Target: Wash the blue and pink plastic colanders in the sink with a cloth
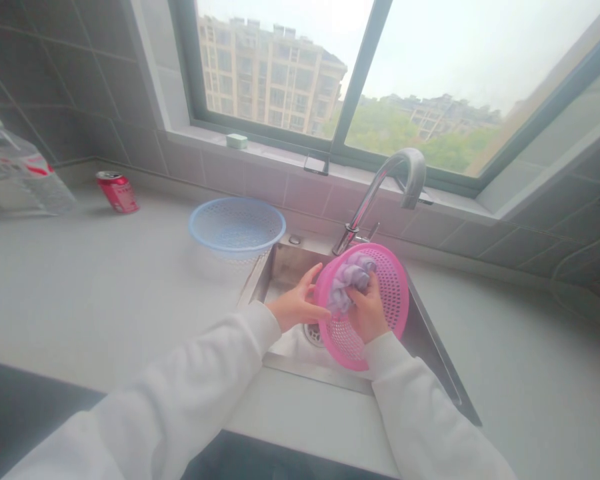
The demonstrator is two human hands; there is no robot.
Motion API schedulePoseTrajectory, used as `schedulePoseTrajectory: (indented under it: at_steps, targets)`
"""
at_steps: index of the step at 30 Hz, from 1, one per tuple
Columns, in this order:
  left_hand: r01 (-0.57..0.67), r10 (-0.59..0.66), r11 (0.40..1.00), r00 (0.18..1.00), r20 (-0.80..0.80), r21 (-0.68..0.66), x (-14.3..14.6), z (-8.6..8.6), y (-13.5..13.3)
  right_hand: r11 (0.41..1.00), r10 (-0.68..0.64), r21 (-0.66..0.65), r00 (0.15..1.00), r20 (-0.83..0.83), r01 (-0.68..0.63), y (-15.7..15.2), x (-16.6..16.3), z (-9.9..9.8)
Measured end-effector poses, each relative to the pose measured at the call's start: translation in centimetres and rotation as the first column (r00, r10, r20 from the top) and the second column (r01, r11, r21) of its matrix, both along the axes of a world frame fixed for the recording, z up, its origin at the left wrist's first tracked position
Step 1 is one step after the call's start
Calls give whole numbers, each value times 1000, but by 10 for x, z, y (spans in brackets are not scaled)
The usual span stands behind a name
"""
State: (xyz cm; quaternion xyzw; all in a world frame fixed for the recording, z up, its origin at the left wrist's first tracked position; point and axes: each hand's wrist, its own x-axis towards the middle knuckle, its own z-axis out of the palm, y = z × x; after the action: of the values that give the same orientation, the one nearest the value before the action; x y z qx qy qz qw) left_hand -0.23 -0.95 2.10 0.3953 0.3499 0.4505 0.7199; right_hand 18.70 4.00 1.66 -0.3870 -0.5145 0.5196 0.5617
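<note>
A pink plastic colander is held tilted over the sink, with its hollow side turned toward me. My left hand grips its left edge, thumb and fingers apart around the rim. Inside it, my right hand clutches a bunched light purple and grey cloth against the colander's wall. Part of the cloth is hidden by my fingers. Below lies the steel sink, whose drain partly shows under the colander.
The curved faucet rises behind the colander. A blue colander stands left of the sink on the white counter. Farther left are a red can and plastic bottles. A green block sits on the windowsill.
</note>
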Motion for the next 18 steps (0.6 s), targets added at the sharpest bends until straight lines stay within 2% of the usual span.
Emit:
schedulePoseTrajectory:
  at_steps: [2, 4, 7, 9, 11, 14, 18]
  targets:
    - [-37, 38, 999, 998, 43, -29, -1, 1, 0, 992, 118, -63, 987, 111, -112, -4, 0, -3]
    - [-79, 84, 995, 992, 99, -56, -3, 1, 0, 984, 171, -92, 959, 226, -154, -6, 1, -4]
    - [-129, 141, 988, 979, 148, -82, -5, 1, 1, 992, 122, -84, 927, 354, -99, -7, 1, -5]
    - [-155, 169, 983, 975, 146, -103, -5, 1, 2, 994, 95, -83, 925, 369, -69, -6, 1, -5]
    - [-181, 195, 977, 972, 130, -113, -4, 2, 2, 992, 120, -88, 927, 356, -94, -5, 2, -5]
    - [-203, 216, 974, 968, 127, -104, -4, 4, 1, 969, 247, -114, 893, 377, -220, -2, 9, -6]
    - [-191, 203, 977, 970, 136, -96, -8, 8, -1, 910, 400, -122, 760, 513, -397, 0, 22, -11]
